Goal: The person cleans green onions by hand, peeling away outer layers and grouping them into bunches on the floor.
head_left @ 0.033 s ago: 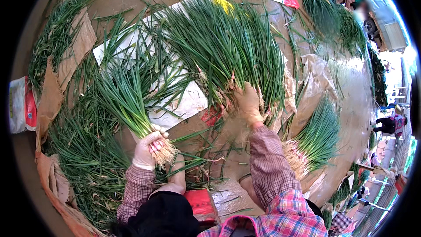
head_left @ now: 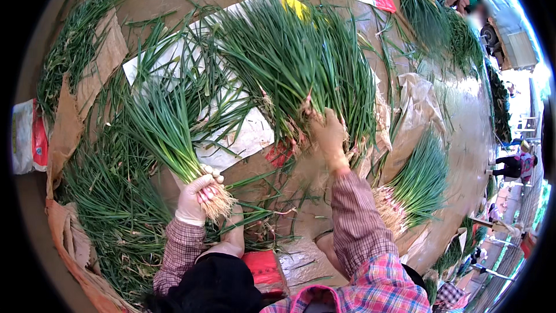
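My gloved left hand (head_left: pixel 196 194) is closed around a bunch of green onions (head_left: pixel 174 133), just above their pinkish bulbs and pale, stringy roots. The leaves of this bunch fan up and away to the left. My gloved right hand (head_left: pixel 329 139) is at the root end of a large pile of green onions (head_left: pixel 289 52), its thumb raised and its fingers closed at the muddy roots of a few stalks. Those fingertips are partly hidden by roots and slightly blurred. Beneath the pile lies a white sheet (head_left: pixel 246 136) with a yellow corner.
A bundle of green onions with clean roots (head_left: pixel 420 179) lies on the wet ground to the right. Loose leaves (head_left: pixel 116 197) are heaped at left beside brown sacking (head_left: pixel 72 116). A red packet (head_left: pixel 265 272) sits near my legs. Other people and a vehicle are at far right.
My right hand has shifted slightly at the roots and its thumb stands higher. The stalks by it have stirred a little. My left hand and its bunch stay in place.
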`<action>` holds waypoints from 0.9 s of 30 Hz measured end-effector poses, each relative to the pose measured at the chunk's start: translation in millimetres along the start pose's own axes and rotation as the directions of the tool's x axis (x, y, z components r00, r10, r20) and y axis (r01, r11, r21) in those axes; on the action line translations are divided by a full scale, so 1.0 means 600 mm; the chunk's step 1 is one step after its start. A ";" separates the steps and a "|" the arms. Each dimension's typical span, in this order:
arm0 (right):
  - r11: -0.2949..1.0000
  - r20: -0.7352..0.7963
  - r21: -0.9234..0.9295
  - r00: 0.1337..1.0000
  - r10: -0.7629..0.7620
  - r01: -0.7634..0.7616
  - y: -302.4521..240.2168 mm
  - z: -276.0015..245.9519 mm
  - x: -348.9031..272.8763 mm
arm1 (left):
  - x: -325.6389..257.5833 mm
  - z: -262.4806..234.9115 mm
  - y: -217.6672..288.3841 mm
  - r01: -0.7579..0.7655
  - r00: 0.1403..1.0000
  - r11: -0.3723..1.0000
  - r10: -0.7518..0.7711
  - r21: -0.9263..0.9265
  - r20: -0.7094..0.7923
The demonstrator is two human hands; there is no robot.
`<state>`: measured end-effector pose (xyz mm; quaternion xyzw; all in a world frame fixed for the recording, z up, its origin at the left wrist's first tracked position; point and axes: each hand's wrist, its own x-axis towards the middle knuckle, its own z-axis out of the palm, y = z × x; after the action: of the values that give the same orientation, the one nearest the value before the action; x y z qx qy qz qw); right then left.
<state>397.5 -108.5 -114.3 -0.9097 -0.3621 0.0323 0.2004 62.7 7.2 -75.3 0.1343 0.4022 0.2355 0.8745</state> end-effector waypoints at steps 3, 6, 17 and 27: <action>0.952 0.072 0.305 0.997 -0.003 -0.019 -0.025 -0.012 -0.037 | -0.009 -0.001 0.004 0.034 0.999 0.999 -0.035 0.023 0.039; 0.942 0.132 0.335 0.991 -0.016 -0.030 -0.011 0.007 -0.062 | 0.002 0.004 -0.007 0.013 0.998 0.997 -0.017 0.070 0.058; 0.890 -0.272 0.444 0.962 0.025 0.102 -0.123 -0.027 -0.128 | -0.015 0.015 -0.022 -0.048 0.999 0.989 0.049 0.137 -0.005; 0.982 -0.027 0.178 0.998 -0.053 0.057 -0.226 0.163 0.021 | 0.007 0.008 -0.033 0.058 0.998 0.988 -0.062 0.144 0.024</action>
<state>299.1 22.7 -150.1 -0.8780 -0.3805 0.0493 0.2860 75.0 -7.7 -83.1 0.1880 0.4094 0.1775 0.8750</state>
